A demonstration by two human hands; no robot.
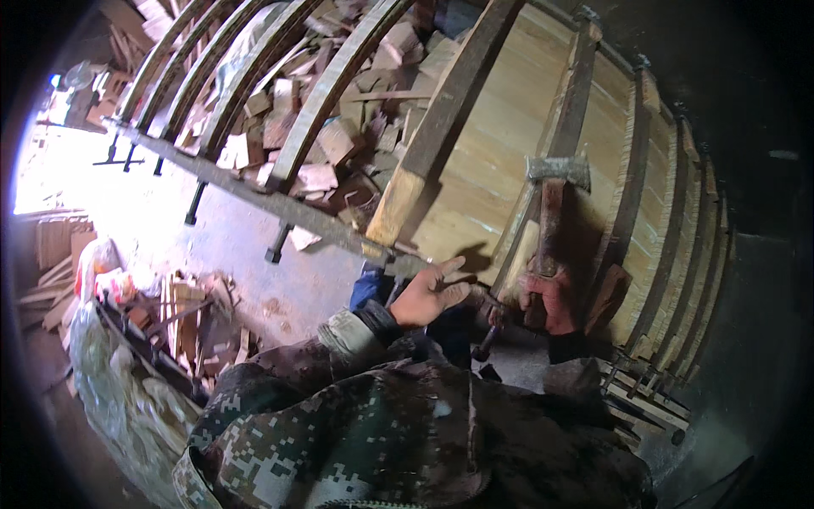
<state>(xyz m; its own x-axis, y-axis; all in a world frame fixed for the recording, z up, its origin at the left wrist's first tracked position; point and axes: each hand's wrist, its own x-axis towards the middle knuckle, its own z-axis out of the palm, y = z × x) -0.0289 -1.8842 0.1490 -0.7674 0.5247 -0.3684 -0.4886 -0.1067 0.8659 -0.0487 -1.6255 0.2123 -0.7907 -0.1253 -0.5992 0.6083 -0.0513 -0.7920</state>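
My right hand (549, 299) is wrapped round the wooden handle of a hammer (557, 172), whose worn metal head points away from me over the boards. At the near edge of the rack my left hand (428, 294) has its thumb and forefinger stretched out, and nothing shows in it. Beside it runs a long metal bar (305, 218) with screw clamps. Pale wooden boards (475, 191) lie edge to edge under dark crosswise bars (462, 93). A short light wood piece (515, 265) lies between my hands, beside a metal clamp screw (487, 339).
Several empty curved clamp bars (318, 93) stretch away at the left. Beyond them lies a heap of wood offcuts (339, 140). At lower left are a clear plastic bag (110, 382) and more wood scraps (186, 310). A dark wall (763, 297) stands at the right.
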